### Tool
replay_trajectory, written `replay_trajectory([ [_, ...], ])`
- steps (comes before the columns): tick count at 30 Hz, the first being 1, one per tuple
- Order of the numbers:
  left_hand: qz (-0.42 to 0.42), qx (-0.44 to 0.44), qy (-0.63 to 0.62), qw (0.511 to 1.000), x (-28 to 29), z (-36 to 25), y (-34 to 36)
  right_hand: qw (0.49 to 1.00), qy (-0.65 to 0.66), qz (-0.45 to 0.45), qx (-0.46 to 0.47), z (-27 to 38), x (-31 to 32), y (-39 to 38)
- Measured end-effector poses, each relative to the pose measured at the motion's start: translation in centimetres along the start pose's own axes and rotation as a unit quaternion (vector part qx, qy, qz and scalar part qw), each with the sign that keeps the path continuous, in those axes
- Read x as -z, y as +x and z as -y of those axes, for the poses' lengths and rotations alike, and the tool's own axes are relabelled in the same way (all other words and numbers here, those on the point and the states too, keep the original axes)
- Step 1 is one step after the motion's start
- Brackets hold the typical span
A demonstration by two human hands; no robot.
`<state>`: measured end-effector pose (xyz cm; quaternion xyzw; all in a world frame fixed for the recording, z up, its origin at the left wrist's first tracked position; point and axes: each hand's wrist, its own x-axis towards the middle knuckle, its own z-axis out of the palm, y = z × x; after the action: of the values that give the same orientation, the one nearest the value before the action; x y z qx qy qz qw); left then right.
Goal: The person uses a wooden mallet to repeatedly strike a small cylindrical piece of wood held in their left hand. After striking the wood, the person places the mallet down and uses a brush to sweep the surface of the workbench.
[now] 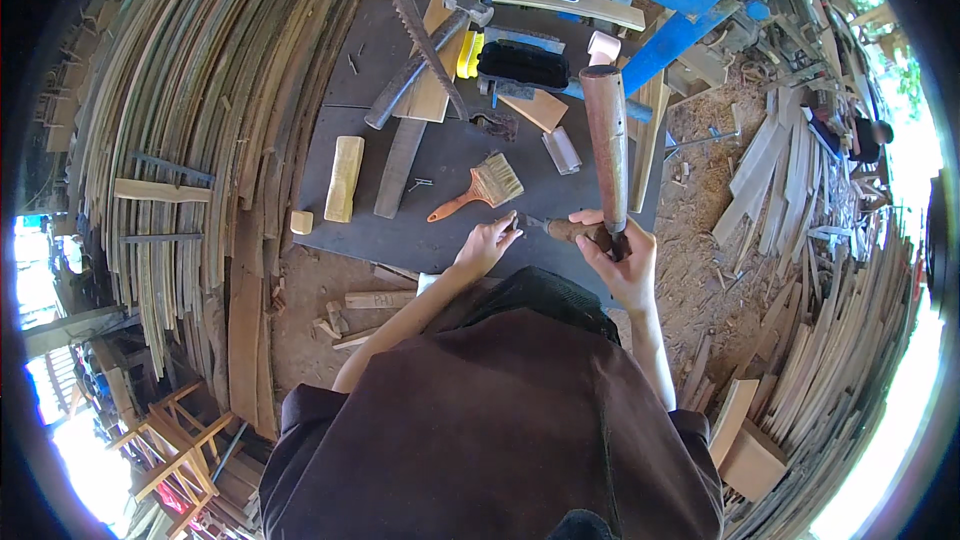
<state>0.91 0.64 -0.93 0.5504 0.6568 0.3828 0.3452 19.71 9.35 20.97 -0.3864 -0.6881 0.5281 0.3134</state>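
While the right hand (pixel 630 268) grasps a brown handle (pixel 567 231), the left hand (pixel 484 246) curls inward, its hold unclear.

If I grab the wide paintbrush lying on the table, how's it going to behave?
The paintbrush will probably feel light, given its slim wooden-looking handle. Its pale bristles should flex while the handle stays stiff. Lying flat and broad, it'd likelier slide than roll.

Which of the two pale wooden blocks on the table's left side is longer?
The oblong block, the one nearer the left hand; the other is a small, roughly cubic block close to the table's left edge.
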Motion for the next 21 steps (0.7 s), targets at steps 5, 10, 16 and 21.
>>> replay_trajectory([
  [5,0.053,0.036,0.067,0.996,0.0,0.2,0.2,1.000,0.004,0.002,-0.015,-0.1,-0.4,0.0],
  [10,0.027,0.017,0.083,0.996,-0.3,-0.1,0.0,1.000,-0.003,-0.008,-0.015,0.1,-1.0,0.0],
  [16,0.029,0.000,0.071,0.997,-0.9,0.9,-0.2,1.000,-0.022,-0.010,-0.013,0.4,-1.1,0.0],
  [21,0.006,-0.007,0.009,1.000,0.5,-2.7,0.1,0.999,-0.036,-0.016,-0.023,0.2,-1.6,-0.1],
])
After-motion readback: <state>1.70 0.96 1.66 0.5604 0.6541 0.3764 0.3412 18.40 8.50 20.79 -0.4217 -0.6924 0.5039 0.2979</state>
